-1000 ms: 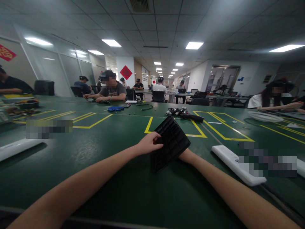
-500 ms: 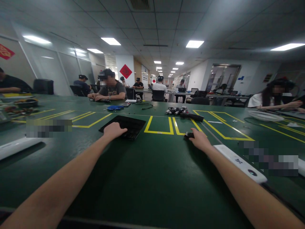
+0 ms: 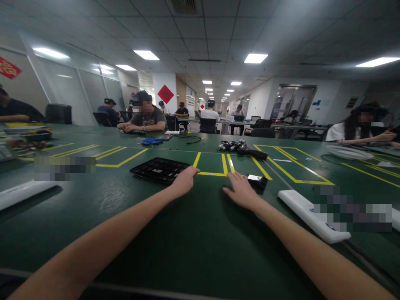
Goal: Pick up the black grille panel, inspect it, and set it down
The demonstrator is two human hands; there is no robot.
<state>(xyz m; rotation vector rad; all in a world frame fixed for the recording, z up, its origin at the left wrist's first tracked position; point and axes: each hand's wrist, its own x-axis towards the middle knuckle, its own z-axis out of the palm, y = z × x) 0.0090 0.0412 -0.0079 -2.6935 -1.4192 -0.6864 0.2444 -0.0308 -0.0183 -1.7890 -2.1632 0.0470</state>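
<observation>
My left hand (image 3: 185, 180) has its fingers curled together at the right edge of a black plastic panel (image 3: 156, 170). The panel lies on the green table with a ribbed, grid-like face up. What the left fingers hold, if anything, is hidden. My right hand (image 3: 243, 191) is open, fingers stretched forward and thumb apart, low over the table. Just beyond its right side sits a small black box-like item (image 3: 260, 181) with a white label, partly behind the hand; the fingers are not around it.
Yellow tape outlines (image 3: 212, 174) mark the table. Cables (image 3: 233, 146) and a black tube-shaped item (image 3: 253, 154) lie ahead, with a blue item (image 3: 151, 141) farther left. A white power strip (image 3: 312, 214) lies right. Co-workers sit across the table.
My left hand has moved right across the panel to its edge, and the panel now lies flatter. My right hand has let go of the small black item and shifted left.
</observation>
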